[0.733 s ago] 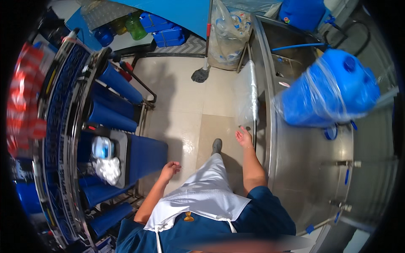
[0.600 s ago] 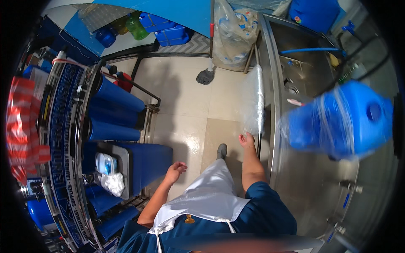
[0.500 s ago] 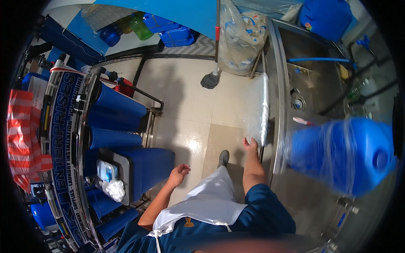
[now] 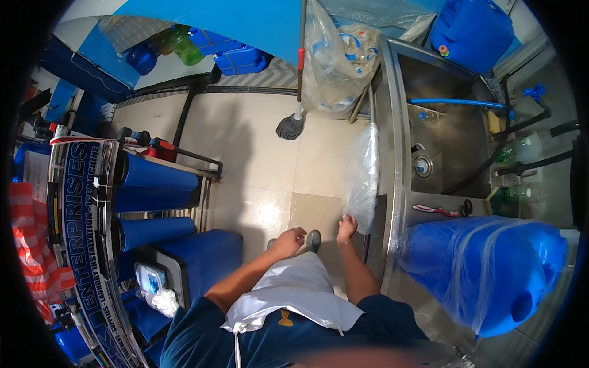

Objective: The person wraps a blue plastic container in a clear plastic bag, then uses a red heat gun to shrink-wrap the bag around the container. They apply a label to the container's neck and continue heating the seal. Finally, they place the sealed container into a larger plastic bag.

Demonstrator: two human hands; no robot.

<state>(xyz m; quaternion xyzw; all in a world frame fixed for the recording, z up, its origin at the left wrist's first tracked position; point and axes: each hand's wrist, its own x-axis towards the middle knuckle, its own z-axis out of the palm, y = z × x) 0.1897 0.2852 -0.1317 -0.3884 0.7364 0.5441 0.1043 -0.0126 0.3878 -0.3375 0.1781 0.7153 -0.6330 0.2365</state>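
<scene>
My right hand (image 4: 347,228) is closed on the lower end of a long clear plastic bag (image 4: 363,178), which hangs in folds beside the steel sink counter. My left hand (image 4: 291,241) hovers in front of the white apron (image 4: 285,288), a short way left of the right one. Its fingers are loosely bent and no object shows in them. To the right, a big blue water container (image 4: 472,257) wrapped in clear film lies on the counter.
The steel sink (image 4: 423,135) has a blue hose (image 4: 457,103) across it, with a toothbrush (image 4: 434,210) on its near edge. A mop (image 4: 290,126) and a large bag of caps (image 4: 343,61) stand ahead. Blue filter housings (image 4: 153,184) and a blue bin (image 4: 215,264) line the left.
My left hand has swung inward to the right, closer to my right hand. The view has shifted, and my right hand keeps its grip on the plastic bag.
</scene>
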